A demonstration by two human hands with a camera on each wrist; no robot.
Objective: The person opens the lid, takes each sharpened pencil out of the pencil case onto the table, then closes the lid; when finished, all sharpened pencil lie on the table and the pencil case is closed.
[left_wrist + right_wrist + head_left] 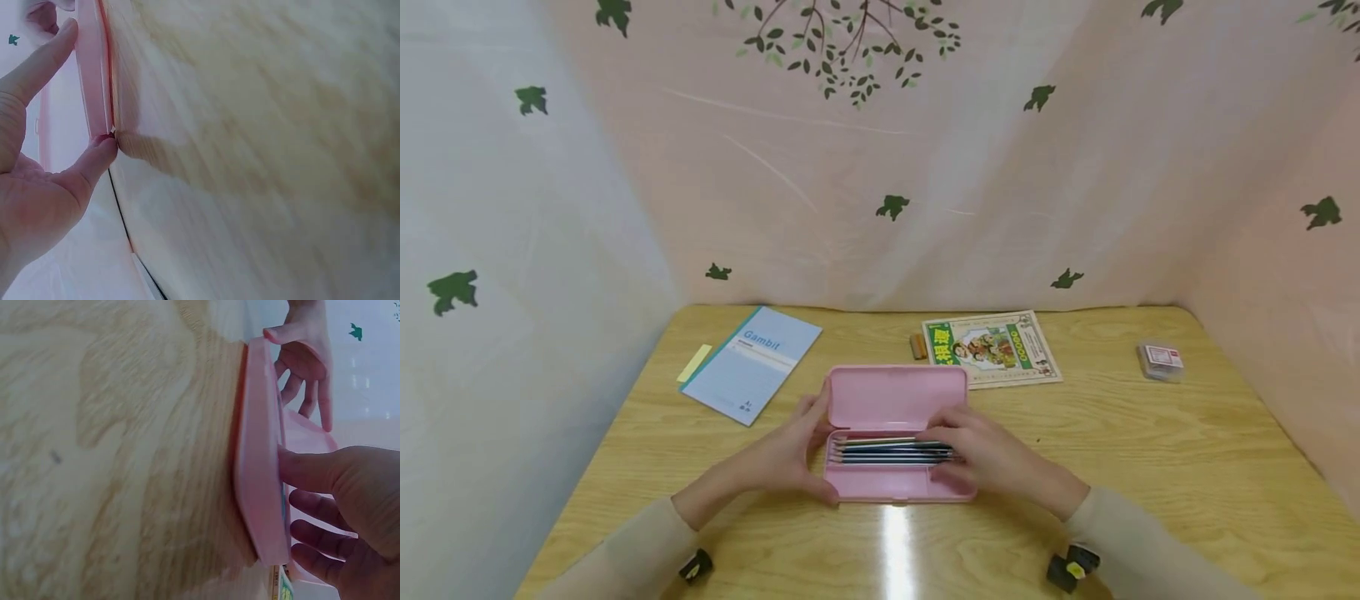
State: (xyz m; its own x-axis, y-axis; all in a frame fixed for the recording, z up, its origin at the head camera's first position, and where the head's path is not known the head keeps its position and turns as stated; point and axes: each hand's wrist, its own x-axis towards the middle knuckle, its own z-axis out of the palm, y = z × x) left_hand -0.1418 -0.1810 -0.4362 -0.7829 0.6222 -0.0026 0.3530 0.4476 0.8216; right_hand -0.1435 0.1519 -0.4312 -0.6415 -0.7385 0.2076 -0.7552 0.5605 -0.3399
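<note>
Closest to me on the tabletop I see both forearms in pale sleeves, their elbows cut off by the frame's lower edge. My left hand grasps the left end of the pink pencil case, thumb at the near corner and fingers up along the raised lid's edge; the left wrist view confirms thumb and a fingertip pinching the case's thin side, though most of that picture is blurred wood grain. My right hand lies over the right end of the open tray, fingers loosely curved across the pencils and thumb against the case's front wall; it hides the pencils' right ends, and I cannot tell whether it actually pinches one. The case sits at the middle of the tabletop, lid standing open towards the back. Farther off, a blue Gambit notebook lies left with a yellow slip beside it, an illustrated booklet sits behind the case, and a small clear box lies far right, its contents too small to read.
</note>
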